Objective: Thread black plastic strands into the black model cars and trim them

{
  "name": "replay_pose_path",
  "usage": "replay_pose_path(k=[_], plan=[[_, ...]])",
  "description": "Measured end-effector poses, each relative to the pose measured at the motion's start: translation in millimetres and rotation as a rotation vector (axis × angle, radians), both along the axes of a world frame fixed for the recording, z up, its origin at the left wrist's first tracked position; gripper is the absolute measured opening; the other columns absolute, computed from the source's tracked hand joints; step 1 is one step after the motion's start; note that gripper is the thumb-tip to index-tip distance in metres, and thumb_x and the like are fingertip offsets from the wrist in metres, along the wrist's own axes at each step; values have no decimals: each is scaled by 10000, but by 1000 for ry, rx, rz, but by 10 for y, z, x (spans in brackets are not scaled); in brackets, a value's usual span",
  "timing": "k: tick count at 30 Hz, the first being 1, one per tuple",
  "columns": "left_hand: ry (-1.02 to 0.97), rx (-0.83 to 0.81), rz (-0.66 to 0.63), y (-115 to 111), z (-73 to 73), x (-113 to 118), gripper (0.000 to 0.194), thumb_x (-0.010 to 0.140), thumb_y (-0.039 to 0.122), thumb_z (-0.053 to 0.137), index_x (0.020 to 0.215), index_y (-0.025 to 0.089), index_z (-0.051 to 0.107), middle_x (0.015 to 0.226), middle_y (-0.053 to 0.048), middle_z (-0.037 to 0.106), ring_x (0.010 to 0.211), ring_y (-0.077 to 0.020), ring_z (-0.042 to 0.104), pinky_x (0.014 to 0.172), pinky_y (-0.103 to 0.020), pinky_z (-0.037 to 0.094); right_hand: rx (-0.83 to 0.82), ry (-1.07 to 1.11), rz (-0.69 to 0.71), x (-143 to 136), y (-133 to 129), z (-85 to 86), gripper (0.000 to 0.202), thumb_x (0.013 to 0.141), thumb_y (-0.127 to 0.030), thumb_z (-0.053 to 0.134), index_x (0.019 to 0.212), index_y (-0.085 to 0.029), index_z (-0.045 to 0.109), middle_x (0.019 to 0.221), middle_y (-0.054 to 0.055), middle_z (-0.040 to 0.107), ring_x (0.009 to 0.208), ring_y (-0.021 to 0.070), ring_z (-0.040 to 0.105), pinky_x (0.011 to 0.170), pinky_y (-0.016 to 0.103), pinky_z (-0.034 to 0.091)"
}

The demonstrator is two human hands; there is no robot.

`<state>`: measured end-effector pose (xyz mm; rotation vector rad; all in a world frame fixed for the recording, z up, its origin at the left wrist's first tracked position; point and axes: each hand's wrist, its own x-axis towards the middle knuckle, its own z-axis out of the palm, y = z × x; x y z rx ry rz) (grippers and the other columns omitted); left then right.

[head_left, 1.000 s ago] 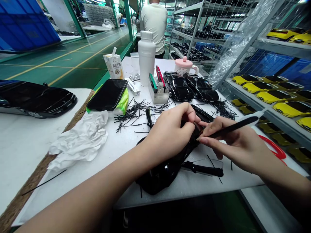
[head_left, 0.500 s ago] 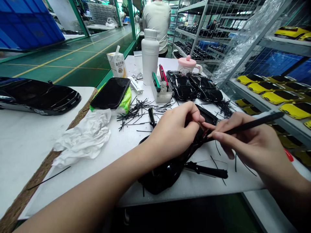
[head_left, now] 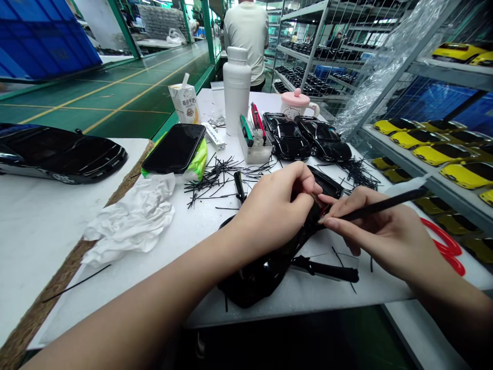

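Note:
A glossy black model car (head_left: 258, 280) lies on the white worktop at the near edge, partly covered by my left forearm. My left hand (head_left: 283, 205) is closed over its far end, thumb and forefinger pinched; what they grip is hidden. Between the thumb and fingers of my right hand (head_left: 379, 231) is a slim black stick-like tool (head_left: 385, 203), its tip down at the car beside my left fingertips. A small red part shows between the two hands. Just right of the car lies a black-handled tool (head_left: 331, 270), and a black panel (head_left: 325, 180) is behind my hands.
Black strips (head_left: 215, 177) lie scattered behind the car. Farther back stand a white bottle (head_left: 236, 92), a pen box (head_left: 257, 153), a pink-lidded mug (head_left: 296, 103) and two black model cars (head_left: 287, 136). Crumpled paper (head_left: 133, 221) and a phone (head_left: 175, 148) are left; red loops (head_left: 449, 246) lie right.
My right hand has shifted slightly left and the tool's rear end has swung left and lower. More of the red loops shows at the right. My left hand has barely moved.

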<state>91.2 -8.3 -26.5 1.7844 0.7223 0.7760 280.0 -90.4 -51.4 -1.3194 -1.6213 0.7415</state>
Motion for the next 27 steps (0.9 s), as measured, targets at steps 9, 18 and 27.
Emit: replay_pose_path(k=[9,18,27], plan=[[6,-7,6,9,17,6,231,877,26,495,756,216,444,946,-20,711,1021,-225,709,899,-381,563,-1,-11,-10,-8,7,7,117,892,-286,764,817,-280,674,762,-96,670,461,27,558,1102,412,544],[-3,-12,-4,-6,1,3,223,882,38,497,758,217,447,944,-20,714,1032,-229,704,898,-388,565,6,-21,-26,-30,22,23,126,890,-310,762,802,-274,679,743,-88,665,453,36,545,1078,415,560],[7,11,3,7,-3,3,215,868,37,495,757,215,447,949,-21,722,986,-217,715,890,-382,546,3,-50,-54,-26,8,-11,165,872,-391,772,807,-263,691,721,-67,636,449,54,514,999,391,599]])
